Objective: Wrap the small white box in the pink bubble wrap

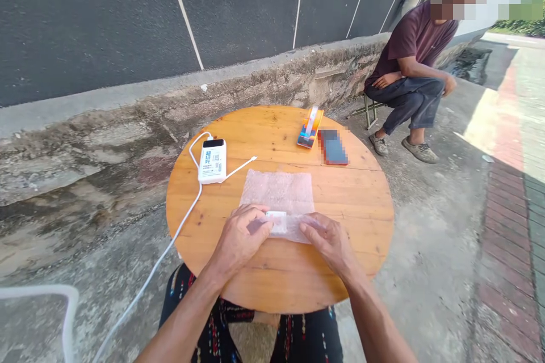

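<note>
A sheet of pinkish bubble wrap (279,188) lies on the round wooden table, its near edge lifted and folded over. On that near part sits a small white rectangular item (276,221), partly under the clear film; its kind I cannot make out. My left hand (244,232) pinches the near left corner of the wrap, thumb beside the white item. The near right corner is between the thumb and fingers of my right hand (326,236).
A white power bank (213,163) with white cables is at the table's left. An orange tape dispenser (310,127) and a dark phone (334,147) lie at the back right of the wooden table (255,278). A person (413,62) sits on a stool by the wall.
</note>
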Tool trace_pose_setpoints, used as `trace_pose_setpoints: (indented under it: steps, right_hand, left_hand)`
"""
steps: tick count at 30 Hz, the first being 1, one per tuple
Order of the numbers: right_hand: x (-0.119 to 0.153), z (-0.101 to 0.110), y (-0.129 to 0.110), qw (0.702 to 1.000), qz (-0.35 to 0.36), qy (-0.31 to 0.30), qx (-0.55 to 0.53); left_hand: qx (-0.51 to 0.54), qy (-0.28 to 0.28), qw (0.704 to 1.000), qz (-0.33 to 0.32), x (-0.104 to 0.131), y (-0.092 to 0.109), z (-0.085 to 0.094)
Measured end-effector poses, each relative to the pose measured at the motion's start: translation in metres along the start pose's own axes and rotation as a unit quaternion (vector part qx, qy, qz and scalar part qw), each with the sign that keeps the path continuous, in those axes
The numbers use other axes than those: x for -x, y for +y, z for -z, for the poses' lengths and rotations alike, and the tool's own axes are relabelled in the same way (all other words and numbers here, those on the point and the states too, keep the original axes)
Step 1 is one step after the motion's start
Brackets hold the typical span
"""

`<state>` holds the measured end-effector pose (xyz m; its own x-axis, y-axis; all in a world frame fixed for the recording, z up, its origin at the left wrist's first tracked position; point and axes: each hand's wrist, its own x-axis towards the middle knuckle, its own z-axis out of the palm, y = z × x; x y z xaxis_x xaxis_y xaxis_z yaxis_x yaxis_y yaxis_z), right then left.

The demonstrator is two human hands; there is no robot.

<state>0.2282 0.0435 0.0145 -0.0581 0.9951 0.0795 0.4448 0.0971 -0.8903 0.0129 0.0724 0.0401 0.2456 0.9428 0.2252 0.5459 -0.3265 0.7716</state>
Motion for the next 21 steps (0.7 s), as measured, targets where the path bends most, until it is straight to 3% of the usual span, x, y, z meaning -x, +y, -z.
trace_pose_setpoints:
  steps: [6, 17, 19, 21]
  right_hand:
    - [0.004, 0.0, 0.004, 0.999, -0.018, -0.007, -0.034]
    - [0.02, -0.002, 0.007, 0.999, -0.045, 0.006, -0.007]
    - [0.022, 0.0, 0.008, 0.998, -0.043, 0.031, 0.028]
    - [0.028, 0.0, 0.005, 0.992, -0.015, 0.103, 0.072]
  left_hand:
    - [0.026, 0.002, 0.999, 0.021, -0.003, 0.004, -0.002]
    - [0.062, -0.013, 0.997, 0.047, 0.015, 0.007, -0.004]
    - [0.062, -0.015, 0.997, 0.047, 0.015, 0.006, -0.005]
    - [0.06, -0.013, 0.997, 0.054, 0.016, 0.004, -0.006]
